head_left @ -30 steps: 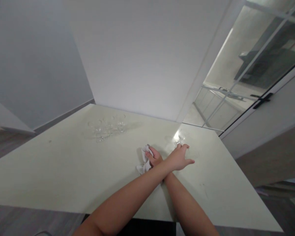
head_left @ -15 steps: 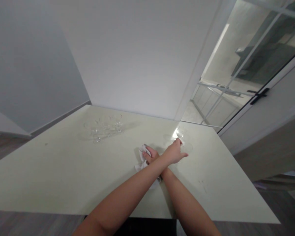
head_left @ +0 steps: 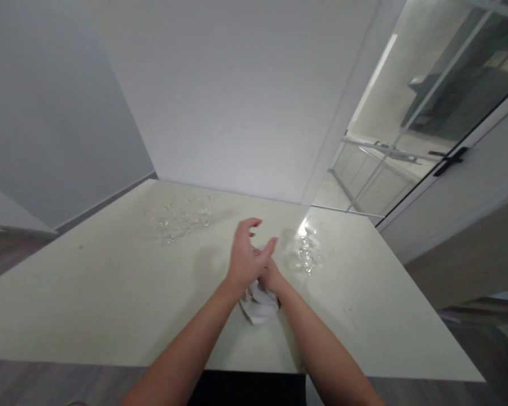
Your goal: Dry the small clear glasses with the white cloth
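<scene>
My left hand point(head_left: 246, 255) hovers over the middle of the pale table point(head_left: 88, 293), fingers spread and holding nothing. Just behind and under it, my right hand point(head_left: 273, 277) is closed on a crumpled white cloth point(head_left: 259, 305) that rests on the tabletop. A clear stemmed glass point(head_left: 308, 248) stands a short way to the right of both hands, untouched. My left hand covers most of my right hand's fingers.
Several clear glasses point(head_left: 178, 217) stand grouped at the back left of the table. A white wall runs behind the table. A glass door with a black handle point(head_left: 449, 160) is at the right. The table's front edge lies close to my body.
My left hand has let go of the glass on the right and swung back left, uncrossing from my right arm. My right hand with the cloth slid slightly toward me.
</scene>
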Action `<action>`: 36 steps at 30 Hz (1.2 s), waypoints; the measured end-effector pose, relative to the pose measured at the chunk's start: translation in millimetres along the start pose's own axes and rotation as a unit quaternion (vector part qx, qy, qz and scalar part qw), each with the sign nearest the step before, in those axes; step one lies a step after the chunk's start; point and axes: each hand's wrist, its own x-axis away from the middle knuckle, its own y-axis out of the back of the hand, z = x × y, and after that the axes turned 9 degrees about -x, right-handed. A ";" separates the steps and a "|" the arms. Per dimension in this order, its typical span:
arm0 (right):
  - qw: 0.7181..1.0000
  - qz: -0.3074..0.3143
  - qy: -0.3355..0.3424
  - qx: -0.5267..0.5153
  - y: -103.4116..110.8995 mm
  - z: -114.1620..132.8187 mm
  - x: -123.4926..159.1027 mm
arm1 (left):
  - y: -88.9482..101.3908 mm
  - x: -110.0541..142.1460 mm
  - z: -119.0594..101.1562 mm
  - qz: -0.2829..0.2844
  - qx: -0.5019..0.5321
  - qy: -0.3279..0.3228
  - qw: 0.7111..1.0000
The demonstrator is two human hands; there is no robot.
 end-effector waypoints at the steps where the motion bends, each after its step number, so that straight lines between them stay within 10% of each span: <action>1: 1.000 0.012 0.014 0.019 -0.1 0.5 0.3 | 17.4 -3.9 14.5 -0.080 -0.035 -0.003 0.996; 4: 0.995 0.028 0.050 0.082 1.2 -1.4 0.7 | 62.5 -9.9 63.1 -0.276 -0.131 0.003 0.952; 7: 0.994 0.025 0.048 0.098 2.9 -5.5 0.6 | 86.9 -5.6 105.3 -0.342 -0.171 0.099 0.919; 12: 0.996 0.014 0.035 0.083 3.6 -7.4 1.4 | 86.8 2.9 147.3 -0.332 -0.101 0.248 0.904; 36: 0.998 0.024 0.035 0.052 6.3 -8.4 3.4 | 81.0 -3.8 201.1 -0.315 -0.051 0.289 0.903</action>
